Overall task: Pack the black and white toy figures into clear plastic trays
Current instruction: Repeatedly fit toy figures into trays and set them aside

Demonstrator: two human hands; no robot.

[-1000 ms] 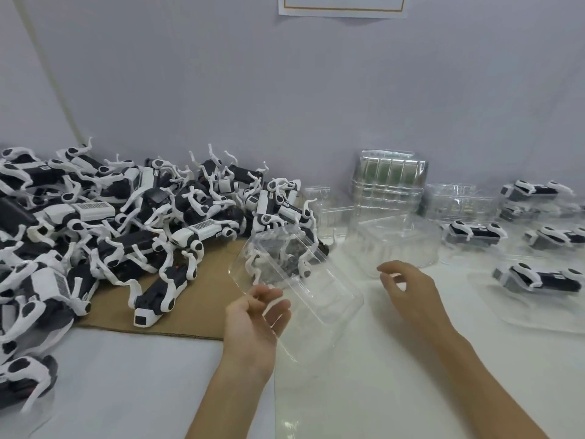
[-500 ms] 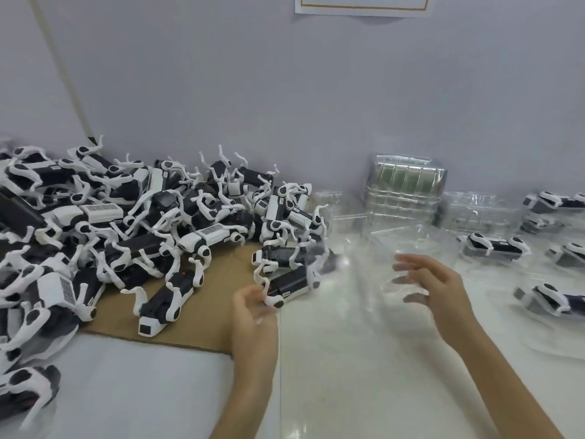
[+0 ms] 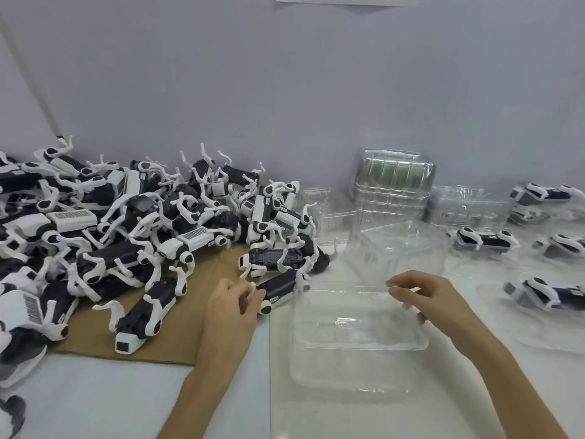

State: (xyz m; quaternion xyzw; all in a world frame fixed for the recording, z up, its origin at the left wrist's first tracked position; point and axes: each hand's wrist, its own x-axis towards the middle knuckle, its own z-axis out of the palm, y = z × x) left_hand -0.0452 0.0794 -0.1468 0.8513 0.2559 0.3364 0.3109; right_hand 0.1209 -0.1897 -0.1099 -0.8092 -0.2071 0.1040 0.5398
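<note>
While the left hand (image 3: 234, 307) has its fingers curled round a thin white leg at the near end of a toy figure (image 3: 280, 291), the right hand (image 3: 424, 299) sits with bent fingers at the far rim of the open clear tray (image 3: 354, 340). I cannot tell whether it pinches that rim or only touches it.

The step in hand looks like lifting this one figure into the tray. A leg is a weak handle, so it would be better to move the hold onto the black body before lifting. The other legs should come clear of the neighbouring figure (image 3: 278, 258) just behind, which they touch. The right hand would do well to pin the light tray flat, since it could slide on the smooth white table (image 3: 95, 394).

The toy lies at the edge of the brown cardboard (image 3: 190, 315), just left of the tray. Its long axis runs slantwise, with the white end low and towards the left hand and the other end up and to the right. I cannot tell which end is the head. The tray's long side runs left to right, so the toy needs a turn to line up with the moulded hollow.

Further out, the big heap of figures (image 3: 126, 223) lies to the left. A stack of empty trays (image 3: 392, 188) stands against the wall, and filled trays (image 3: 484, 240) lie to the right.
</note>
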